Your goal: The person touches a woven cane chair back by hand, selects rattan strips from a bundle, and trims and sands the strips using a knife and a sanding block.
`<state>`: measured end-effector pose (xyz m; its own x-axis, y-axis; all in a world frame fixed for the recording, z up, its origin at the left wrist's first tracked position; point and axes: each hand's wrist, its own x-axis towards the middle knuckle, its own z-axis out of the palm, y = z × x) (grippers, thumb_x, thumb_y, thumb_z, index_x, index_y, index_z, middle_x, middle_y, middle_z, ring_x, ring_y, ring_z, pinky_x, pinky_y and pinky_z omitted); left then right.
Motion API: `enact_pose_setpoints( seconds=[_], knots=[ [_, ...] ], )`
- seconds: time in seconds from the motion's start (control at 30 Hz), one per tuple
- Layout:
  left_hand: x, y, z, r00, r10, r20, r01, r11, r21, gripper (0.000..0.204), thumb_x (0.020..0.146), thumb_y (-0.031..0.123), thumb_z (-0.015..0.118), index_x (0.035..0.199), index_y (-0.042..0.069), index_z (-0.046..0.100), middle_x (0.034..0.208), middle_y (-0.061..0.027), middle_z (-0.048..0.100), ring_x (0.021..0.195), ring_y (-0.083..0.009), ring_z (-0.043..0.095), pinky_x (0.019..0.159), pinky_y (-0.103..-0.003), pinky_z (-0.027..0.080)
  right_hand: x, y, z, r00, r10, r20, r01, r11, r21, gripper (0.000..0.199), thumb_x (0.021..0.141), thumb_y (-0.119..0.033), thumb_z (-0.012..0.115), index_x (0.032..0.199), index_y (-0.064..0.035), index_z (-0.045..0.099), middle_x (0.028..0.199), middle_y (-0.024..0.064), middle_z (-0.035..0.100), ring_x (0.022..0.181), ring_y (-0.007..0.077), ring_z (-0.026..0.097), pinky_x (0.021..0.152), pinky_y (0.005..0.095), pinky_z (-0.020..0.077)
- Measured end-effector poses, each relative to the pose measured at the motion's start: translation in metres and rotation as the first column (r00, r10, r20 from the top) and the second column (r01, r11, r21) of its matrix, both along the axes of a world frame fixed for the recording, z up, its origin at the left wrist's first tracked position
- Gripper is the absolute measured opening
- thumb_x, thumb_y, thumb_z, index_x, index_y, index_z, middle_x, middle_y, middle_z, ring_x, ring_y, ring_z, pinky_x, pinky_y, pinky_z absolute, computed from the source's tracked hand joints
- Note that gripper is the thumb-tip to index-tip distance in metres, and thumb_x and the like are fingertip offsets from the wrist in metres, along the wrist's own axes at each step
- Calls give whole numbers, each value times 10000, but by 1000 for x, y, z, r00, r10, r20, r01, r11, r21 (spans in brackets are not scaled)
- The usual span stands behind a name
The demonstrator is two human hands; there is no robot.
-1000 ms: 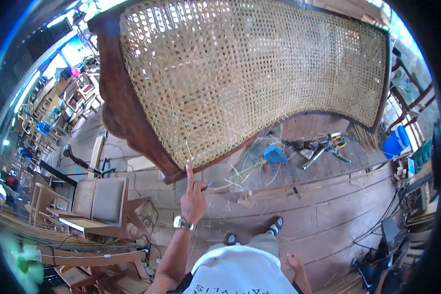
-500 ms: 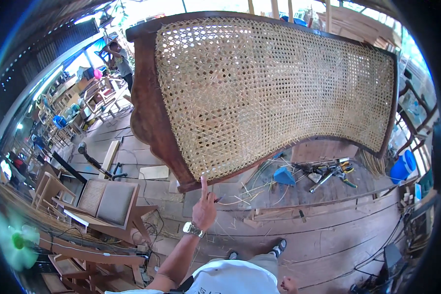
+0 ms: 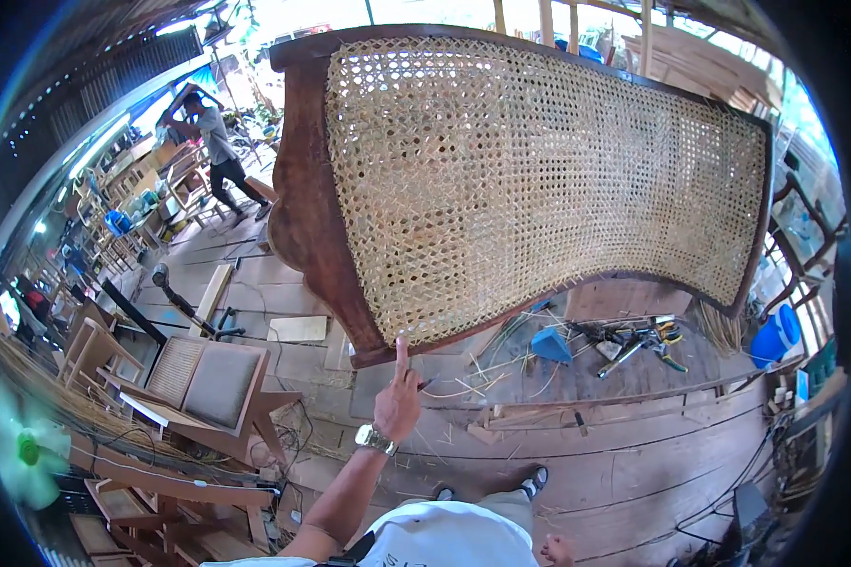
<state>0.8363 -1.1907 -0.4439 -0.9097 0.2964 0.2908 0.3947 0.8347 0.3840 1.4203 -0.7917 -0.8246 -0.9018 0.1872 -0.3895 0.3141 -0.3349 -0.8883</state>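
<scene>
My left hand (image 3: 397, 410), with a metal-banded watch (image 3: 376, 439) at the wrist, has its index finger stretched toward the lower left corner of a woven cane panel (image 3: 539, 180). The fingertip is at the cane's edge, beside the dark wooden frame (image 3: 310, 203). My other left fingers are curled, and a small dark pointed tool (image 3: 428, 385) sticks out of them on the right. Low in the picture, my right hand (image 3: 557, 550) hangs beside my body, its fingers curled. What it holds, if anything, is hidden.
Pliers and other hand tools (image 3: 633, 342) lie on a low platform with a blue object (image 3: 550, 345) and loose cane strips. A blue bucket (image 3: 775, 335) stands at right. At left are a chair (image 3: 203, 383), a green fan (image 3: 30, 449) and a person (image 3: 219, 146) carrying something.
The person at left has come further into sight from behind the frame. My view has shifted slightly, and my left index finger still points at the same corner.
</scene>
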Motion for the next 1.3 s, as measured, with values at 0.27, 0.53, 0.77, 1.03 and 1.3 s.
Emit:
enact_pose_setpoints(
  seconds=[0.27, 0.53, 0.77, 1.03, 1.3],
  knots=[
    [-21, 54, -27, 981, -135, -138, 152, 980, 127, 234, 1089, -22, 757, 1316, 30, 782, 2129, -282, 225, 1227, -443, 908, 827, -549, 733, -48, 76, -20, 919, -17, 394, -124, 936, 330, 484, 1286, -527, 756, 1160, -62, 814, 858, 42, 789, 737, 171, 715, 675, 399, 575],
    [-4, 90, -22, 995, -56, 83, 57, 998, -8, 145, 1209, 95, 789, 1293, 9, 709, 1887, -321, 569, 1282, -538, 825, 965, -624, 676, -50, 144, -21, 690, -23, 723, -387, 833, 395, 581, 1286, -522, 726, 1022, -29, 883, 893, 100, 875, 787, 222, 832, 723, 463, 647],
    [6, 123, -34, 995, 5, 104, -21, 988, 153, 141, 1226, 94, 785, 1283, -4, 701, 1893, -300, 539, 1220, -541, 818, 982, -626, 649, -41, 173, -23, 681, -42, 731, -419, 796, 437, 545, 1264, -533, 715, 1117, -49, 919, 975, 138, 931, 813, 267, 876, 764, 482, 660],
    [28, 236, -43, 928, -21, 372, -120, 928, 352, 170, 1224, 178, 826, 1262, 28, 756, 1298, -232, 865, 1092, -457, 854, 898, -553, 638, -44, 249, -20, 644, 93, 759, -519, 782, 345, 557, 1196, -567, 744, 1163, -53, 955, 1099, 222, 945, 1044, 434, 906, 991, 573, 703],
    [76, 535, -70, 648, -457, 609, 141, 858, 494, 308, 1196, 320, 874, 1128, 22, 916, 949, -79, 872, 798, -185, 758, 761, -429, 605, -248, 405, 59, 958, -4, 286, -137, 873, 469, 643, 1226, -554, 816, 1559, -4, 813, 1354, 248, 904, 1214, 431, 859, 1075, 569, 679]
  ],
)
